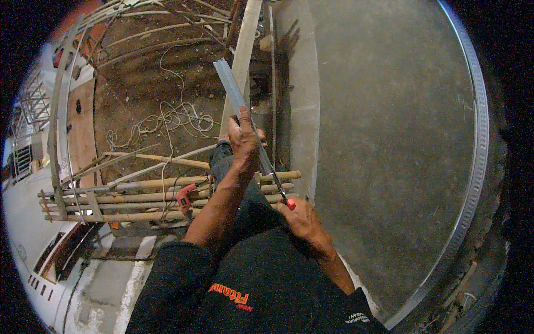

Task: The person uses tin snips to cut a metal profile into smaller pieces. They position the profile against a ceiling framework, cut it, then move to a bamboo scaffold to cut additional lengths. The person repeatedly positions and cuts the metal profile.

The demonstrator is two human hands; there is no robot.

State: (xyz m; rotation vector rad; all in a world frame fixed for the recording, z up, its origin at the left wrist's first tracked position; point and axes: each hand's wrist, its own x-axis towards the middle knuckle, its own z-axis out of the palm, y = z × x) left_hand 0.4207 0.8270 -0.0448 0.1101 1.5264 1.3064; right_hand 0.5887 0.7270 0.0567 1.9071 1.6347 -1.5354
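I see metal channel (228, 83), silver, slim, creased lengthwise | left grip (243, 136) wrapped round it | right grip (306, 220), nearer, curled about red-ended tool (291, 204)

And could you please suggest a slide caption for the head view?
Left hand gripping a metal strip, right hand holding a red-ended tool, with a drill near the poles.
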